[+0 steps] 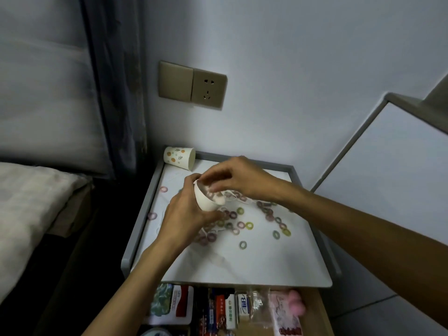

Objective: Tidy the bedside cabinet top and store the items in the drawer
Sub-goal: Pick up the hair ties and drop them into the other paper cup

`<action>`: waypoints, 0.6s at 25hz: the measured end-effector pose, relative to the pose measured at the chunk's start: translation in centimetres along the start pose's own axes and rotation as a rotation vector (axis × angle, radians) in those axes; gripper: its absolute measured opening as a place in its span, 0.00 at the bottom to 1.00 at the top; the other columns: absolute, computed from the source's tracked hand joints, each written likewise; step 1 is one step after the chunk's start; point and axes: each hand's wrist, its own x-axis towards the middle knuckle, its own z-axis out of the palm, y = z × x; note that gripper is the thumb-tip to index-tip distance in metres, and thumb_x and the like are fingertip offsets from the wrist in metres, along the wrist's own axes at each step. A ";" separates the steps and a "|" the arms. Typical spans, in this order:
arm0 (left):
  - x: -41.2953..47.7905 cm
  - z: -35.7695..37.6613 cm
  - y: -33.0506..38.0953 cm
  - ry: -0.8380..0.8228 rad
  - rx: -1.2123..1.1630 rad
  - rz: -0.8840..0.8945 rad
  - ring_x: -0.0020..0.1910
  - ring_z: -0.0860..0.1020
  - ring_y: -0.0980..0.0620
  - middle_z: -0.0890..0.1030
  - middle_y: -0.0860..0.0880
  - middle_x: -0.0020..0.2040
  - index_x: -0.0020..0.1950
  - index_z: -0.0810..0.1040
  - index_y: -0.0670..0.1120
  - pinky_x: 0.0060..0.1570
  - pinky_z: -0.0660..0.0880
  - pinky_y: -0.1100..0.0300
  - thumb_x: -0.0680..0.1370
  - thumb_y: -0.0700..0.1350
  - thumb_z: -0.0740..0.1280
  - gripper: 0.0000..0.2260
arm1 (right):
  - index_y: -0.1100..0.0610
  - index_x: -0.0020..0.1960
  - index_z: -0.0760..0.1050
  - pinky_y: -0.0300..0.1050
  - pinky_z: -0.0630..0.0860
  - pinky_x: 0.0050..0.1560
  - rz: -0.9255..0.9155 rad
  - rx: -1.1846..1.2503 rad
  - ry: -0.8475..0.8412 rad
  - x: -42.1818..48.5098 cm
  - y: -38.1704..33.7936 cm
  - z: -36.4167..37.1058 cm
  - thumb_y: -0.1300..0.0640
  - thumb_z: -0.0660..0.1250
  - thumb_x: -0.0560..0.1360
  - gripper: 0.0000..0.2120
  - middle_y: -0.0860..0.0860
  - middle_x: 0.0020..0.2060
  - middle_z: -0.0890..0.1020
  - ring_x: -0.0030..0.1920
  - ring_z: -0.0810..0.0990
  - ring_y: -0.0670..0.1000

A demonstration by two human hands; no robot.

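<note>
My left fingers [208,215] grip the white cup [206,198]. My right fingers [225,183] bunch at its mouth, grasp unclear. Most hair rings [249,225] still lie beside the cup, and the drawer [315,304] stands open.

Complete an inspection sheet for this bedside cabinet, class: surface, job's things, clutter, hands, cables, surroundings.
Surface: white marbled cabinet top with grey raised rim.
Job's things: small coloured elastic rings scattered on it; plain white paper cup tilted, rings inside; open wooden drawer below holds packets and boxes.
Clutter: dotted paper cup on its side, back left corner.
Hands: left hand grips the white cup; right hand fingertips at its mouth, pinch unclear.
Cables: nothing seen.
Surroundings: beige wall switch and socket; pale pillow at left.
</note>
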 end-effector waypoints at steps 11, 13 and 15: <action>1.5 -2.7 -0.6 0.127 -0.090 -0.077 0.49 0.79 0.52 0.80 0.53 0.52 0.62 0.71 0.55 0.43 0.76 0.59 0.59 0.49 0.83 0.35 | 0.57 0.59 0.77 0.41 0.72 0.52 0.604 -0.294 0.174 -0.2 13.7 2.9 0.53 0.74 0.72 0.17 0.54 0.56 0.80 0.54 0.78 0.52; 1.6 -2.7 -0.6 0.121 -0.091 -0.081 0.50 0.78 0.51 0.80 0.53 0.52 0.63 0.71 0.54 0.44 0.76 0.59 0.59 0.49 0.83 0.36 | 0.57 0.53 0.80 0.40 0.71 0.49 0.596 -0.248 0.226 -0.2 14.0 3.6 0.56 0.74 0.73 0.11 0.55 0.53 0.82 0.51 0.79 0.52; 1.6 -2.7 -0.6 0.114 -0.089 -0.080 0.49 0.78 0.52 0.80 0.53 0.52 0.62 0.71 0.55 0.43 0.76 0.59 0.59 0.50 0.83 0.36 | 0.58 0.50 0.82 0.39 0.70 0.47 0.589 -0.255 0.243 -0.4 14.1 4.0 0.57 0.72 0.74 0.06 0.55 0.50 0.83 0.49 0.80 0.52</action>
